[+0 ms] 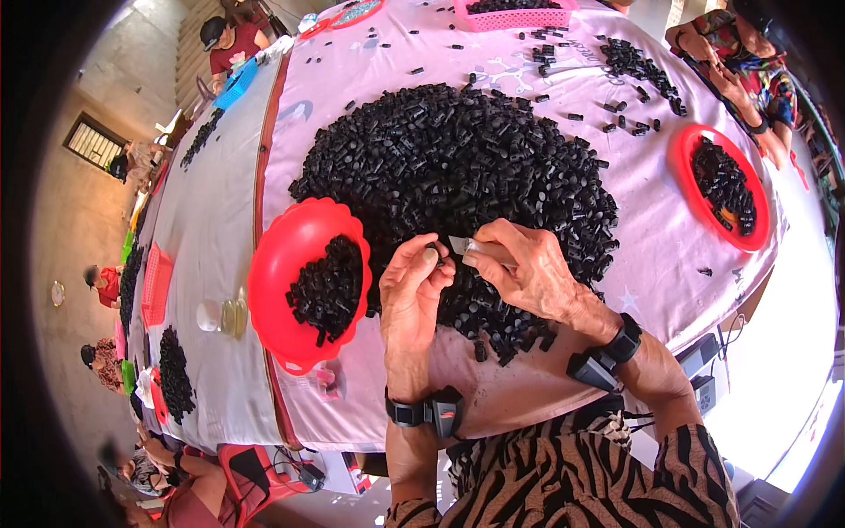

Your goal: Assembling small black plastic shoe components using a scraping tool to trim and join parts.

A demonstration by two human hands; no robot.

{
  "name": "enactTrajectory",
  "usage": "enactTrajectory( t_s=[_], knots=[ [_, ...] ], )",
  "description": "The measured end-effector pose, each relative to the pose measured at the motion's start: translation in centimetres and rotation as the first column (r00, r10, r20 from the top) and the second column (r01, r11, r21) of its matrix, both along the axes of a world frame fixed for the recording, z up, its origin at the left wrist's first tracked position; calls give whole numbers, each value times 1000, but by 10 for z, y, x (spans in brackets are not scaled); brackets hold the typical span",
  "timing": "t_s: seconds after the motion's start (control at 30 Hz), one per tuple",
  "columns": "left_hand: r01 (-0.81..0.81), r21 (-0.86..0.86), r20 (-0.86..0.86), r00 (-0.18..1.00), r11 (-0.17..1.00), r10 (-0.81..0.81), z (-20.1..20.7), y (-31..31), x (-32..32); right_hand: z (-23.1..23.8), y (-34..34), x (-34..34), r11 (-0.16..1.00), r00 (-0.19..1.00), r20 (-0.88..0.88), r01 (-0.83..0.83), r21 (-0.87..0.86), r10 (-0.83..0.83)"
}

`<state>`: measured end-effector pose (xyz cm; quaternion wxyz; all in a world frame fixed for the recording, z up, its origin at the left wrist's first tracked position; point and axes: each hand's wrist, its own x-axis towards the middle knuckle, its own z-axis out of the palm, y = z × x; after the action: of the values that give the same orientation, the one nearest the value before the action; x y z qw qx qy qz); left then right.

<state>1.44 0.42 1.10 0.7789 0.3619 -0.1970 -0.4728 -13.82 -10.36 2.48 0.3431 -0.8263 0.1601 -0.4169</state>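
Note:
A small black cylindrical part [436,253] is pinched between the thumb and fingers of my left hand [411,295]. My right hand [532,268] grips a thin flat blade [460,245], its pale tip pointing at that part; whether the two touch I cannot tell. Both hands hover over the near side of a big heap of similar black parts [449,158]. To the left of my left hand, a red scalloped bowl [280,255] holds a smaller batch of these parts [327,286].
A red oval basin [684,163] with black parts stands at the right, and loose parts [634,62] lie scattered beyond the heap. At the far edge is a pink basket [519,19]. Small jars [233,317] stand left of the bowl. Other people [753,75] sit around the tables.

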Motion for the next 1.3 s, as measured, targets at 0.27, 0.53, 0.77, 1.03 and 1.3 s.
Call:
enactTrajectory(
  t_s=[0.27, 0.53, 0.77, 1.03, 1.3],
  knots=[
    [30, -35, -33, 999, 999, -32, -3, 2, 4, 1, 0, -1, 1000, 1000, -11, 2, 7, -2],
    [0, -51, -26, 1000, 999, -1, -6, -1, 1, 1, 1, -2, 1000, 999, -39, -6, 15, 7],
    [22, -89, -9, 1000, 996, -23, -6, 0, 5, -1, 2, 0, 999, 999, -30, -36, 3, 36],
    [-5, -41, -3, 1000, 999, 5, -2, 0, 1, 0, 5, 0, 997, 997, -18, -77, 10, 77],
    [2, -25, 19, 1000, 1000, -1, -1, -1, -1, 3, 6, -1, 997, 997, -24, -78, 5, 78]
  ],
)
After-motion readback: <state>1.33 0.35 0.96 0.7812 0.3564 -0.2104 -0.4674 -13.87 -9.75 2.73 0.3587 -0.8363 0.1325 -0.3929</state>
